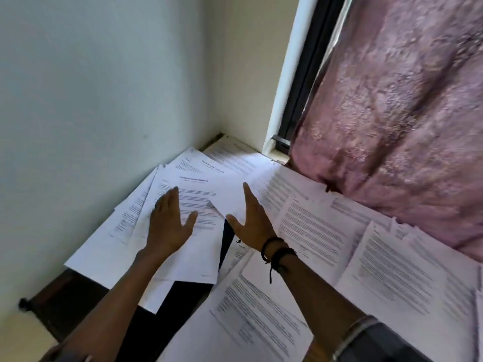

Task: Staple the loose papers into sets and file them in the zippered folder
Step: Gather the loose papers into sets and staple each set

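I see the loose papers (313,231) fanned in overlapping sheets over a dark table (183,296), from 9 round to 3 o'clock. The left hand (170,226) lies flat on a sheet, fingers straight. The right hand (252,223), also unclenched, sits just beside it, perhaps under a sheet's edge. A pale wall (91,87) stands at 10 o'clock and a pink curtain (405,113) at 2.

Loose papers (321,231): white sheets, dense black print, lying flat, overlapping, spread from far corner along right side to near edge. Left pile (201,257): several sheets fanned askew, corners jutting out. Top sheet (193,190) of pile bears bold heading, text blurred. Blank-faced sheet (227,198) lies slantwise across its right edge
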Action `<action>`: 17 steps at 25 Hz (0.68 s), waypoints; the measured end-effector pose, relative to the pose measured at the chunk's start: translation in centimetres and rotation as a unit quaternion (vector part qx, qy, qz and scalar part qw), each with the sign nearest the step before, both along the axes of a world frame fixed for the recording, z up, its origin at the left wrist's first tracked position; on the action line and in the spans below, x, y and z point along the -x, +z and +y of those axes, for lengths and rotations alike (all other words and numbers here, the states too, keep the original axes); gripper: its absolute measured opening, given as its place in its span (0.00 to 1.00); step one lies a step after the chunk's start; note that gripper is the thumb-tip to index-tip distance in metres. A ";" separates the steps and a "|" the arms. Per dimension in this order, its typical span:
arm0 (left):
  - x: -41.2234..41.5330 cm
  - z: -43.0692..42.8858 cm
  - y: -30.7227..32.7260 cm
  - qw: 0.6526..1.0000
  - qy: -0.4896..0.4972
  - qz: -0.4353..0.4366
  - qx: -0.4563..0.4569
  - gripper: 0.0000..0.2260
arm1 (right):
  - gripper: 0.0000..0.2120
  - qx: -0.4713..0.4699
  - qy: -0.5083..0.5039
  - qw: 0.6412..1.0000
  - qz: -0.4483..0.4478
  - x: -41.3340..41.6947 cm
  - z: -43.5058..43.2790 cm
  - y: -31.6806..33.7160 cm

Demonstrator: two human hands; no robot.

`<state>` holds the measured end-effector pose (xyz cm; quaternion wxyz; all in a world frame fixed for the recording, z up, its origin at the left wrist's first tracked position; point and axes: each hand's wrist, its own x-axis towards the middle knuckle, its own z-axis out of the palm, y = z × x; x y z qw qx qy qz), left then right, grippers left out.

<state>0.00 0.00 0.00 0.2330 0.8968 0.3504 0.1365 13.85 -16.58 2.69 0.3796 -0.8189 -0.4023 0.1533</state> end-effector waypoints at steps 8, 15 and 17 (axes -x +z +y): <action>1.1 -0.5 -6.4 0.993 0.031 -0.046 -0.107 0.32 | 0.33 0.162 -0.032 0.986 0.019 -8.7 11.6 -1.0; 1.0 -0.5 -5.5 0.959 0.273 -0.010 -0.070 0.47 | 0.28 0.189 0.036 0.979 -0.074 -6.6 14.2 -2.7; 1.0 -0.4 -5.2 0.952 0.299 -0.031 -0.057 0.51 | 0.29 0.142 0.018 0.988 -0.049 -5.5 13.6 -2.5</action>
